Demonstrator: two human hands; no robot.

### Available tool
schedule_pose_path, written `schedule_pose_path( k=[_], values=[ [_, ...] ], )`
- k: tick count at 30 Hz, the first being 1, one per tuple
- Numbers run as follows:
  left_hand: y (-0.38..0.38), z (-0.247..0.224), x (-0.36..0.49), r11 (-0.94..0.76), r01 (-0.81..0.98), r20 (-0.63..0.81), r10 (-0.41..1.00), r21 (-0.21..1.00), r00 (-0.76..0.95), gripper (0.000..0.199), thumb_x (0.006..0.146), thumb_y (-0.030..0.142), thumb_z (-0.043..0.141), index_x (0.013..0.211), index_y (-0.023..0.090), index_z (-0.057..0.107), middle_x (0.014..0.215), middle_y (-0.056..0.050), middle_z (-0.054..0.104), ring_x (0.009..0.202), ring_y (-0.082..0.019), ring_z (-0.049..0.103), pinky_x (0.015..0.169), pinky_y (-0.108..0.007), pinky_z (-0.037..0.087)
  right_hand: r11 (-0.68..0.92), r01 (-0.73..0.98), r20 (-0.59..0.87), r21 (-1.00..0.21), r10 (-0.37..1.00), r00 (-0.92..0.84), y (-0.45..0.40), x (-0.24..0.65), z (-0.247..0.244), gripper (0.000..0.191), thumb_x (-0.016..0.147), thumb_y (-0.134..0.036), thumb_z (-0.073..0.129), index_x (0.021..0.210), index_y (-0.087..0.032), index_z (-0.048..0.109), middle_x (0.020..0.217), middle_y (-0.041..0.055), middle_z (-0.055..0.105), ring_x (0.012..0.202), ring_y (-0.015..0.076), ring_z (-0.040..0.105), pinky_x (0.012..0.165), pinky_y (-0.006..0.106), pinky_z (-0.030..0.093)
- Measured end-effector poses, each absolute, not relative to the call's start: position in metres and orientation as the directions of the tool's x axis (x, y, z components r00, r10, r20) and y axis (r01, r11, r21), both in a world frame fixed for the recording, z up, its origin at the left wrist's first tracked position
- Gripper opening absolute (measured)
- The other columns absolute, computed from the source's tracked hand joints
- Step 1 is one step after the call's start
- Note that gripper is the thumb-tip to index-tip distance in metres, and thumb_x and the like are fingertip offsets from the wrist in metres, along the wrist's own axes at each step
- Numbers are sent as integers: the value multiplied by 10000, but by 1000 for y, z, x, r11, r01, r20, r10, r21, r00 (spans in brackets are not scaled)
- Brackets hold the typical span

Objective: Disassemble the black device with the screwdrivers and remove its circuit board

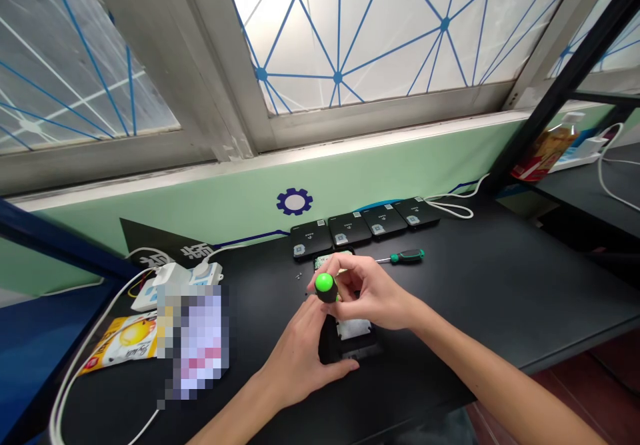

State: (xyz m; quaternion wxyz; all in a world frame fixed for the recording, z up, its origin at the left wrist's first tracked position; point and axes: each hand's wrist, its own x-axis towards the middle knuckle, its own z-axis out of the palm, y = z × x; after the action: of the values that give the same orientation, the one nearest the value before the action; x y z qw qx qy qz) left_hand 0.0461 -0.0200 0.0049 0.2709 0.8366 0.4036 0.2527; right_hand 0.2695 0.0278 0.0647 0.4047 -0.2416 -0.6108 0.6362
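Note:
My right hand (373, 292) pinches a screwdriver (326, 288) with a bright green cap on its dark handle. It stands nearly upright, and its tip is hidden below my hands. Under it lies an opened black device case (369, 353) with a pale rectangular part (355, 329) inside. My left hand (299, 355) grips the case from the left, thumb along the near edge. Just beyond my right hand, a second open case with a green circuit board (326, 260) is partly covered by my fingers. A few small screws (299, 276) lie to its left.
Several closed black boxes (350, 229) stand in a row by the wall. A green-and-black screwdriver (407, 256) lies to the right. At left are a power strip (213, 275) with white cables, a yellow snack packet (123, 340) and a blurred-out object (203, 345).

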Motion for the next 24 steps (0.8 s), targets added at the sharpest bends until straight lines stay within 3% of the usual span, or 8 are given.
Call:
schedule_pose_path(
  k=[4,10,18,21,24],
  values=[
    [-20,5,46,-545,547,197,799,635,568,807,817,346,1027,1512,282,620,1493,-135,729,1368,-431,709,1161,-618,620,-1,-205,122,-979,803,-584,29,271,63,462,786,-359,1050,983,-236,651,718,-68,669,575,123,612,540,247,433],
    [-20,3,47,-555,544,213,797,630,566,801,813,326,1026,1506,278,627,1511,-131,710,1379,-422,691,1145,-598,630,18,-204,130,-979,824,-551,32,272,64,524,703,-406,1103,991,-225,704,867,-19,752,606,124,630,526,254,456],
    [-21,10,49,-522,548,184,812,654,554,755,770,307,1033,1426,274,660,1502,-119,711,1387,-408,674,1142,-550,624,33,-210,142,-977,838,-527,33,270,63,521,712,-438,1103,915,-224,673,904,9,777,633,142,648,528,267,501],
    [-22,18,48,-547,491,251,800,678,545,612,821,325,907,1385,271,676,1407,-110,745,1278,-385,722,1066,-504,640,36,-196,135,-980,842,-522,33,271,63,525,715,-447,1101,918,-222,671,917,12,782,630,136,651,527,262,490],
    [-28,32,49,-540,460,407,839,705,362,359,959,303,688,1316,261,698,1155,-73,784,1014,-310,768,881,-429,636,32,-196,132,-980,840,-526,34,271,62,552,710,-468,1099,917,-228,647,904,3,793,607,129,647,527,261,502]
  ],
)
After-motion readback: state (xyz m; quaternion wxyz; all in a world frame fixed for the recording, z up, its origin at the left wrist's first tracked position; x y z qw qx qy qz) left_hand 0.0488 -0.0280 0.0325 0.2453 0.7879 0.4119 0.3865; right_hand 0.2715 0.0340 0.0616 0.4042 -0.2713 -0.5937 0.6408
